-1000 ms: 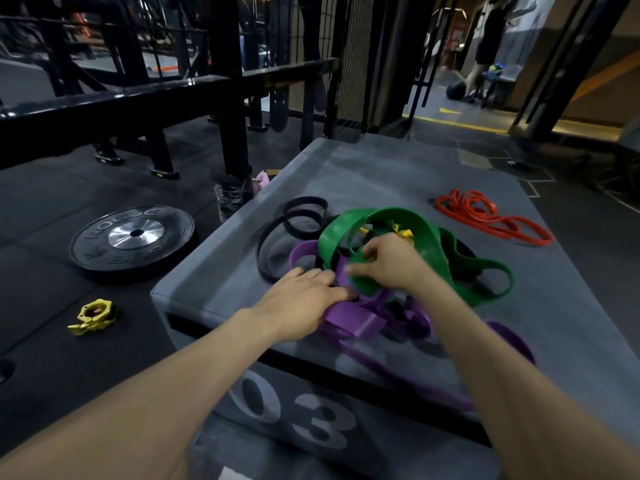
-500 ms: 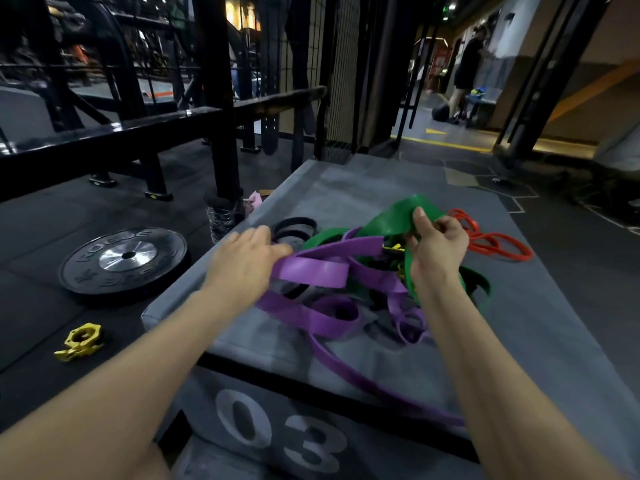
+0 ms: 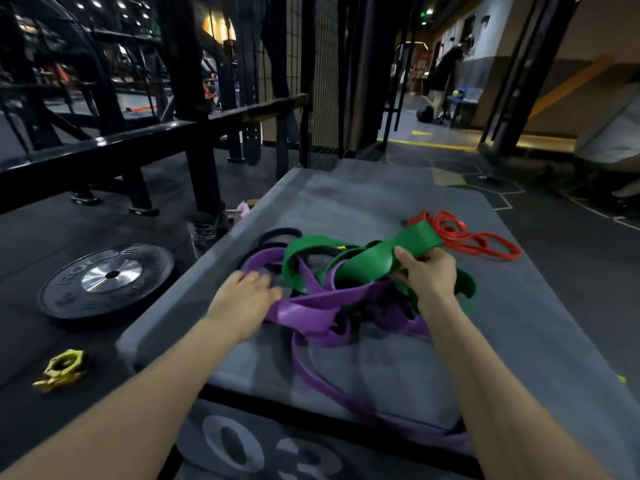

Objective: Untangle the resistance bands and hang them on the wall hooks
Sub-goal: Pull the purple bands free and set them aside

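Observation:
A tangle of resistance bands lies on the grey padded box [image 3: 363, 206]. My right hand [image 3: 427, 275] grips the wide green band [image 3: 374, 258] and holds part of it lifted above the pile. My left hand [image 3: 244, 299] holds the purple band [image 3: 311, 311] at its left side; the hand is blurred. The purple band winds under the green one and trails toward the box's near edge. A black band [image 3: 280, 233] lies behind the tangle, partly covered. A small bit of yellow band [image 3: 341, 248] shows inside the tangle. An orange-red band [image 3: 464, 237] lies apart at the back right.
A black weight plate [image 3: 107, 278] and a yellow collar clamp [image 3: 64, 368] lie on the floor to the left. A black steel rack [image 3: 187, 109] stands behind the box. A person [image 3: 446, 71] stands far off at the back right. No wall hooks are in view.
My right hand has pulled the green band to the right and lower. My left hand has dropped toward the box top with the purple band. The view has tilted slightly.

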Demonstrator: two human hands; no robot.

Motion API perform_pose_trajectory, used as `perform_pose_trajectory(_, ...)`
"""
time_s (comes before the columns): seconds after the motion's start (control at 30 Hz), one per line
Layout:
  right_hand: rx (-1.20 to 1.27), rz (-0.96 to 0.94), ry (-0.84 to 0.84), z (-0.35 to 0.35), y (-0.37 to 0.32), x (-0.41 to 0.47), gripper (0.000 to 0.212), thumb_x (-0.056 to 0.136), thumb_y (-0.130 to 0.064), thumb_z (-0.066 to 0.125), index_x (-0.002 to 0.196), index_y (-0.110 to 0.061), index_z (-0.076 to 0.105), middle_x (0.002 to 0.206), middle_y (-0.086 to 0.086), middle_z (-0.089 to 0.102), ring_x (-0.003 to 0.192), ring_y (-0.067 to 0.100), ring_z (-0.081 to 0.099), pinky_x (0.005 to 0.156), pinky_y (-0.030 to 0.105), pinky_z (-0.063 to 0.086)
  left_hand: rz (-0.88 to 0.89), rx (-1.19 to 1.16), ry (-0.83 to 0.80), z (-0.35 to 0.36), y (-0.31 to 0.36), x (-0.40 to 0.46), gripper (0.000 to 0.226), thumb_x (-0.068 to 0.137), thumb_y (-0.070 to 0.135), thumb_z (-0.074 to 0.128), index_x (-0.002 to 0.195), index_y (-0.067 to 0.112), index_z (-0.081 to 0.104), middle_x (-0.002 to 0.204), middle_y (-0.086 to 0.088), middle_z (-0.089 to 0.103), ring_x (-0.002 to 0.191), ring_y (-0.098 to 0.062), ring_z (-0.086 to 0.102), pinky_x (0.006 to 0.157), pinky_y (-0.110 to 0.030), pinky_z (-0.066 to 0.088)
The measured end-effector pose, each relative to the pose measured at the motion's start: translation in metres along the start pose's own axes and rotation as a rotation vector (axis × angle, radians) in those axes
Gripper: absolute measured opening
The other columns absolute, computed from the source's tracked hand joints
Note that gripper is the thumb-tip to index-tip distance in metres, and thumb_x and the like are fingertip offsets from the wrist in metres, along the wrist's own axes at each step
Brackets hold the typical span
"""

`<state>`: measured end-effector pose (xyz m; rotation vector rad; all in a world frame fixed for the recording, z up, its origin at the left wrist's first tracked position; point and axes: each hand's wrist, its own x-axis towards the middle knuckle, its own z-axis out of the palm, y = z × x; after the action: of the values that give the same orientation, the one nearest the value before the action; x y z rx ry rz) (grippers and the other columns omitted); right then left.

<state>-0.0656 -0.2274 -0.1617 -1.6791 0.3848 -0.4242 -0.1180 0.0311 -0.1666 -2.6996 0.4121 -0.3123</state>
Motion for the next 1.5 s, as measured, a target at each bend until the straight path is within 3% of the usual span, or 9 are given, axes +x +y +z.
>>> perform_pose_trajectory(0.13,-0.122,0.003,-0.012,-0.011,-0.008,-0.004,0.023,0.080,-0.022,0.072,0.084,-0.001,0.064,0.060,0.007,0.064,0.040,0.007,0.060,0.046,0.022,0.053,0.044,-0.238,-0.456,-0.020,0.002,0.001,0.071,0.083,0.025,0.061,0.143,0.025,0.024,0.142,-0.007,0.030,0.134,-0.028,0.025,0.113,-0.037,0.021)
perform_pose_trajectory(0.23,0.028,0.039,-0.073,-0.012,-0.013,-0.010,0.019,0.084,-0.016,0.068,0.090,0.000,0.059,0.058,0.008,0.059,0.034,0.005,0.056,0.042,0.020,0.052,0.086,-0.747,-0.653,-0.042,-0.002,0.004,0.084,0.072,0.049,0.071,0.142,0.024,0.032,0.140,0.000,0.041,0.129,-0.018,0.040,0.110,-0.032,0.032)
perform_pose_trajectory(0.33,0.190,0.041,-0.168,-0.007,-0.025,-0.020,0.016,0.088,-0.011,0.063,0.082,-0.006,0.048,0.061,0.007,0.051,0.034,0.006,0.055,0.041,0.020,0.052,-0.098,-1.212,-0.463,-0.045,0.016,0.008,0.057,0.079,0.065,0.051,0.109,0.017,0.061,0.112,0.001,0.064,0.099,-0.016,0.065,0.092,-0.027,0.048)
perform_pose_trajectory(0.4,0.336,0.066,-0.206,-0.006,-0.030,-0.024,0.024,0.089,-0.010,0.060,0.076,-0.012,0.040,0.063,0.005,0.045,0.033,0.006,0.054,0.039,0.018,0.050,-0.263,-1.042,-0.309,-0.040,0.032,0.018,0.061,0.083,0.069,0.040,0.100,0.014,0.061,0.106,-0.004,0.065,0.100,-0.026,0.064,0.085,-0.033,0.047)
perform_pose_trajectory(0.63,0.811,0.115,-0.230,-0.019,-0.041,-0.026,0.026,0.093,-0.003,0.052,0.071,-0.012,0.039,0.056,-0.001,0.046,0.037,0.003,0.048,0.040,0.012,0.042,-0.471,-1.407,-0.434,-0.030,0.059,0.044,0.105,0.038,0.088,0.060,0.113,0.015,0.064,0.124,-0.006,0.062,0.114,-0.027,0.057,0.101,-0.035,0.042)
perform_pose_trajectory(0.73,0.881,0.147,-0.238,-0.016,-0.039,-0.028,0.030,0.092,-0.002,0.051,0.068,-0.013,0.037,0.048,-0.004,0.052,0.038,0.003,0.051,0.040,0.012,0.043,-0.473,-1.484,-0.378,-0.041,0.071,0.046,0.037,0.071,0.050,0.071,0.080,0.016,0.061,0.092,-0.004,0.066,0.090,-0.019,0.057,0.078,-0.025,0.040)
perform_pose_trajectory(1.0,0.832,0.139,-0.161,-0.017,-0.040,-0.024,0.032,0.092,0.000,0.052,0.067,-0.012,0.035,0.055,0.002,0.050,0.038,0.003,0.054,0.041,0.011,0.045,-0.595,-1.588,-0.270,-0.035,0.061,0.049,0.013,0.068,0.015,0.066,0.063,0.013,0.055,0.061,-0.006,0.057,0.054,-0.017,0.049,0.044,-0.019,0.038)
perform_pose_trajectory(1.3,0.689,0.057,-0.086,-0.007,-0.036,-0.023,0.025,0.092,0.003,0.050,0.073,-0.008,0.039,0.065,0.010,0.050,0.046,0.010,0.064,0.048,0.018,0.053,-0.731,-1.983,0.280,-0.032,0.001,0.048,0.014,0.089,0.010,0.058,0.099,0.003,0.052,0.069,-0.005,0.056,0.061,-0.013,0.052,0.062,-0.027,0.047)
perform_pose_trajectory(1.5,0.390,0.072,-0.173,0.010,-0.036,-0.042,0.023,0.089,-0.004,0.059,0.069,-0.003,0.049,0.069,0.006,0.056,0.067,0.013,0.062,0.059,0.016,0.054,-0.868,-2.059,0.265,-0.027,0.019,0.048,0.008,0.095,0.014,0.049,0.091,0.013,0.042,0.068,-0.004,0.042,0.057,-0.015,0.040,0.052,-0.027,0.037)
